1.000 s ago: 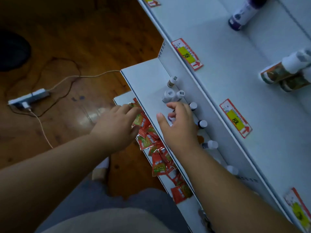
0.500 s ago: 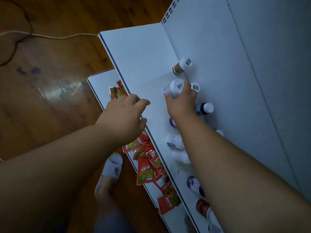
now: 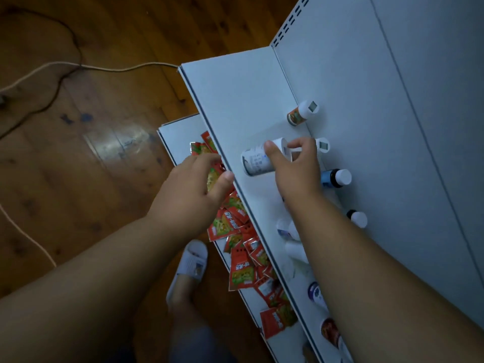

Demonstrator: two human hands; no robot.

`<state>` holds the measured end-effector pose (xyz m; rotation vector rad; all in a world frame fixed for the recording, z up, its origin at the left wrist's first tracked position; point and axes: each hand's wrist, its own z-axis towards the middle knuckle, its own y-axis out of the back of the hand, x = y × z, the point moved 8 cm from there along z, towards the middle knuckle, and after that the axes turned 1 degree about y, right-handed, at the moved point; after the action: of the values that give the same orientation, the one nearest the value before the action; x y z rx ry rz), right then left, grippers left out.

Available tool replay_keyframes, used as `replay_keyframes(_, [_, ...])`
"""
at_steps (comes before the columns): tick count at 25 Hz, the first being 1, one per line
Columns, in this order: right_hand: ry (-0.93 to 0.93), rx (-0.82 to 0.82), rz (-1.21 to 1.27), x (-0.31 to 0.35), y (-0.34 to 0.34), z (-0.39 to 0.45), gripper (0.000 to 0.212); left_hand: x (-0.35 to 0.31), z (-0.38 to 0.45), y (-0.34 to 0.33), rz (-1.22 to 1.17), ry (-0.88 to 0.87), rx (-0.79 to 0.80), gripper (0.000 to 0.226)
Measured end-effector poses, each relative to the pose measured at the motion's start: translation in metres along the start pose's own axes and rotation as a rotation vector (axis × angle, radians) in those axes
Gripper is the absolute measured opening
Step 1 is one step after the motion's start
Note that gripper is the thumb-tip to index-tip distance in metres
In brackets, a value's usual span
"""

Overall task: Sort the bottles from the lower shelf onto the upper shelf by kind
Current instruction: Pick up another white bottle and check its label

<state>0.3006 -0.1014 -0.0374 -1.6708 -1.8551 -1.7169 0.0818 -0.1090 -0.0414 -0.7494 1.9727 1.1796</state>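
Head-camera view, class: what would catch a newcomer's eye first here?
The right hand gripping a white bottle, tilted over the white shelf. Next, the heap of red sachets on the ledge below, where the left hand hovers. More bottles, including a blue bottle, stand along the back panel.

white bottle [image 3: 258, 159]: dark print on label, too blurred to read | red packets [image 3: 242, 271]: white characters on red band, not legible | orange-labelled bottle [image 3: 297, 117]: label graphics only, no readable text | other bottles: nothing legible
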Motion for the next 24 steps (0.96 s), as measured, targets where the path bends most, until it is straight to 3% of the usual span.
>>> replay_keyframes(2, [-0.1,0.101,0.271,0.024,0.008,-0.059,0.036,-0.027,-0.039,0.043,-0.161,0.023,-0.046,0.056])
replay_keyframes(5, [-0.199,0.19,0.584,0.074,0.026,-0.137,0.033,-0.069,-0.094,0.098,-0.201,-0.019,-0.044,0.059])
replay_keyframes(10, [-0.234,0.209,0.76,0.151,0.066,-0.25,0.081,-0.133,-0.173,0.152,-0.198,-0.105,0.152,0.066])
replay_keyframes(12, [-0.237,0.183,0.812,0.166,0.086,-0.283,0.09,-0.165,-0.194,0.166,-0.14,-0.196,0.212,0.068])
replay_keyframes(15, [-0.179,0.046,0.926,0.176,0.137,-0.321,0.086,-0.214,-0.22,0.171,-0.03,-0.332,0.281,0.078])
replay_keyframes(18, [-0.077,-0.15,1.047,0.174,0.203,-0.363,0.075,-0.261,-0.251,0.149,-0.063,-0.457,0.387,0.073])
replay_keyframes(24, [-0.025,-0.572,1.068,0.078,0.345,-0.493,0.066,-0.352,-0.38,0.025,0.079,-0.805,0.733,0.059])
